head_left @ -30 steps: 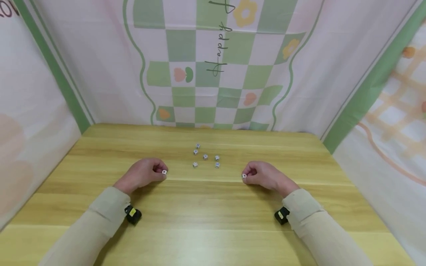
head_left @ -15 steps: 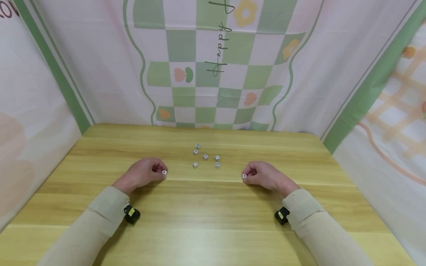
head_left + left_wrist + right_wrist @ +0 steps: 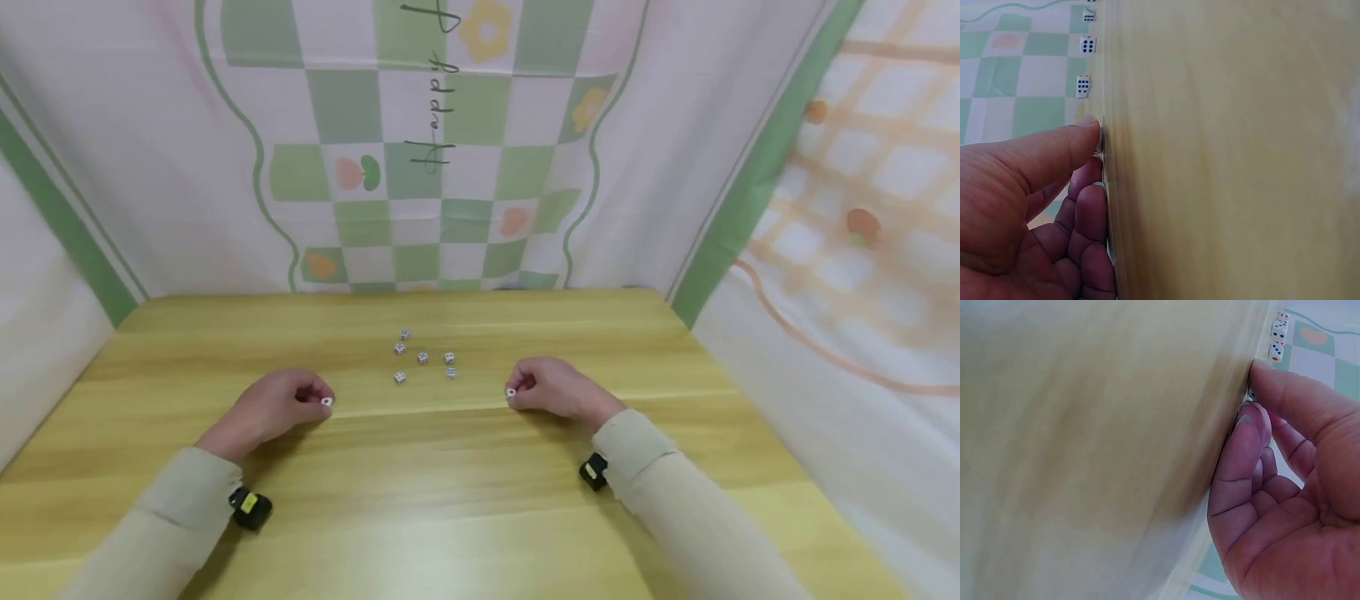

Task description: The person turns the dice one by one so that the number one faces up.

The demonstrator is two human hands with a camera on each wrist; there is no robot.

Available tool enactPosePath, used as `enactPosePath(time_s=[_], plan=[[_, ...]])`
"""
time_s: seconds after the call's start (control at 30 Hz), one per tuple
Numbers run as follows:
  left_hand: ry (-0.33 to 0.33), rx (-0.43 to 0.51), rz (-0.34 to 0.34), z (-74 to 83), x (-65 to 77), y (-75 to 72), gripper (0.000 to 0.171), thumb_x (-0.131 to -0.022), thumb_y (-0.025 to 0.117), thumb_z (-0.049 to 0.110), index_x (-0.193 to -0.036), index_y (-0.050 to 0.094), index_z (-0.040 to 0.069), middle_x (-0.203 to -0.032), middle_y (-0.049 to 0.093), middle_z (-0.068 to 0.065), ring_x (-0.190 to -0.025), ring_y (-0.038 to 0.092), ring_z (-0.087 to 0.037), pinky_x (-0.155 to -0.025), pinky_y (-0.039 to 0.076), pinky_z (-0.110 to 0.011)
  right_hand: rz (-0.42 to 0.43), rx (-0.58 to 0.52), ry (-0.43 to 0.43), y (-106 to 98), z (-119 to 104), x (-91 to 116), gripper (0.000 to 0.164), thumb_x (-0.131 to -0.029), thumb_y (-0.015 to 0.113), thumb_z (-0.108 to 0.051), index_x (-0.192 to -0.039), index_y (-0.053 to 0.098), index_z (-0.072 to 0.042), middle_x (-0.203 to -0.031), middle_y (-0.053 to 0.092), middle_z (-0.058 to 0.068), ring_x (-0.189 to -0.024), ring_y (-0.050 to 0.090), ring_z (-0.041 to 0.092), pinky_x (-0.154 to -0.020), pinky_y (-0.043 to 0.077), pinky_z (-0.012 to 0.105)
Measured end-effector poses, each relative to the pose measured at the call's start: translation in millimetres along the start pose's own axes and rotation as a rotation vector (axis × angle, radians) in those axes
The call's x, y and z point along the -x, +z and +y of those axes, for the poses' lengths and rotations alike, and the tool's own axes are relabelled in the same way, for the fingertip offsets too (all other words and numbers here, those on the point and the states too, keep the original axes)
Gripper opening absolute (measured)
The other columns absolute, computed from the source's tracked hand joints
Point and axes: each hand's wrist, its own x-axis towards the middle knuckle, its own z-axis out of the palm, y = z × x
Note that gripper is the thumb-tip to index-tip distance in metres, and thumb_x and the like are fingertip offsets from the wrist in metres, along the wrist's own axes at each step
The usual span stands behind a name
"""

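Between thumb and fingertips my left hand (image 3: 273, 407) pinches a small white die (image 3: 327, 402), low at the tabletop, left of the middle. On the other side my right hand (image 3: 558, 389) holds another white die (image 3: 511, 392) in the same kind of pinch. Several loose dice lie in a loose group between and beyond the hands, among them a die (image 3: 422, 357) in the middle and a die (image 3: 400, 377) nearer the left hand. In the left wrist view the thumb and fingers mostly hide the held die; the right wrist view shows only a sliver of its die.
The wooden table (image 3: 420, 475) runs back to a wall cloth (image 3: 360, 108) printed with green checks. Cloth also hangs along both sides. Black wrist cameras, such as the left one (image 3: 251, 508), sit at the cuffs of both sleeves.
The head view has turned to the right, so the scene sits further left. Both hands keep their pinch on the dice, and the loose dice stay in the same arrangement.
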Motion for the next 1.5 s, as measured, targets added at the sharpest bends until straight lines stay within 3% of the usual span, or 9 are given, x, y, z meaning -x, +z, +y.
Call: enactPosePath(time_s=[0.23, 0.77, 1.2, 1.5], plan=[[-0.032, 0.008, -0.022, -6.4, 4.7, -3.1, 0.021, -0.097, 0.074, 0.031, -0.11, 0.074, 0.014, -0.105, 0.068, -0.002, -0.094, 0.057, -0.02, -0.082, 0.048, -0.04, -0.015, 0.014, 0.031, 0.6, -3.8, -4.2, 0.009, -0.093, 0.077, -0.018, -0.098, 0.071, -0.014, -0.095, 0.071, -0.003, -0.088, 0.06, 0.015, -0.087, 0.051, 0.036], [-0.039, 0.043, -0.046, -1.3, 3.4, -3.5, 0.022, -0.098, 0.073, 0.03, -0.113, 0.073, 0.013, -0.106, 0.067, -0.003, -0.094, 0.056, -0.021, -0.08, 0.047, -0.038, -0.027, 0.029, 0.085, -9.5, 2.4, 2.1, 0.013, -0.091, 0.078, -0.015, -0.1, 0.071, -0.01, -0.098, 0.071, 0.001, -0.09, 0.062, 0.015, -0.089, 0.051, 0.038], [-0.028, 0.034, -0.03, -0.3, 1.3, -1.0, 0.02, -0.097, 0.073, 0.028, -0.113, 0.073, 0.016, -0.104, 0.066, -0.002, -0.094, 0.056, -0.021, -0.08, 0.046, -0.037, -0.034, 0.033, 0.095, -10.9, 2.4, 2.1, 0.016, -0.091, 0.079, -0.016, -0.102, 0.071, -0.009, -0.1, 0.07, 0.003, -0.092, 0.062, 0.017, -0.09, 0.051, 0.04], [-0.018, 0.016, -0.018, -3.2, 0.5, 0.0, 0.014, -0.099, 0.072, 0.028, -0.109, 0.074, 0.018, -0.101, 0.065, 0.0, -0.091, 0.055, -0.02, -0.079, 0.046, -0.037, -0.037, 0.045, 0.085, -15.3, -1.1, 1.4, 0.029, -0.089, 0.081, -0.021, -0.112, 0.07, -0.007, -0.106, 0.074, 0.006, -0.099, 0.067, 0.019, -0.094, 0.053, 0.043]])
